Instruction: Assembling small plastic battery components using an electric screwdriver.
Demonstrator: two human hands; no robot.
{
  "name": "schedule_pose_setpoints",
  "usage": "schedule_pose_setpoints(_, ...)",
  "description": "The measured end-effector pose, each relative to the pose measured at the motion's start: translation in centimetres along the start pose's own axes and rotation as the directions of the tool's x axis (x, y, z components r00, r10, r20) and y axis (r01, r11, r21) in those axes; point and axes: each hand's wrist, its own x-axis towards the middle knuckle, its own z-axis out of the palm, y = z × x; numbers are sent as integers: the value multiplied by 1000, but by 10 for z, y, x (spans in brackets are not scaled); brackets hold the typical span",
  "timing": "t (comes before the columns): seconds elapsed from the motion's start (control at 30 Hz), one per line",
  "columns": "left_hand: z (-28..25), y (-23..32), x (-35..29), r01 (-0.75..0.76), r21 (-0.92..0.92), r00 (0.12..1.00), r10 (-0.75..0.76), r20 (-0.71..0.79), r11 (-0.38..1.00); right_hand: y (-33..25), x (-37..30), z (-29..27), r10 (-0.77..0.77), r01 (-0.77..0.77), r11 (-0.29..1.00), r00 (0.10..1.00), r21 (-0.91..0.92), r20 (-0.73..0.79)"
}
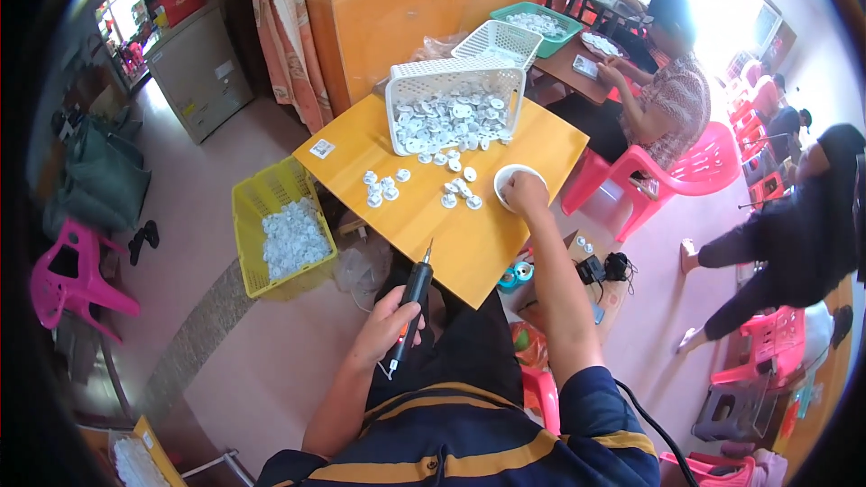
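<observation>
My left hand (390, 325) is wrapped round a black electric screwdriver (416, 293), its thin bit pointing up past the near edge of the wooden table (442, 252). Over at the table's right side, my right hand (526, 191) reaches into a small white bowl (506, 171); the fingertips and whatever they touch are hidden inside it. Left of the bowl lies a small group of round white plastic parts (462, 188). Another loose group of white parts (382, 189) rests farther left. A tipped white basket (457, 81) spills many more such parts onto the table's far side.
A yellow crate (284, 225) with white parts stands on the floor to the left. Right of the table, a cardboard box (595, 284) carries a black adapter and cable. Seated people (672, 95) work at the far right; another person (785, 234) is walking. Pink chairs (695, 162) stand around.
</observation>
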Motion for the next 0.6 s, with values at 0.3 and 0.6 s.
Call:
schedule_pose_setpoints(0.3,11,6,-1,15,25,1000,-15,3,1000,-2,-3,-5,14,1,995,988,97,-153)
schedule_pose_setpoints(0.6,22,4,3,41,49,999,-41,7,998,-54,-77,15,78,167,349,975,922,-206)
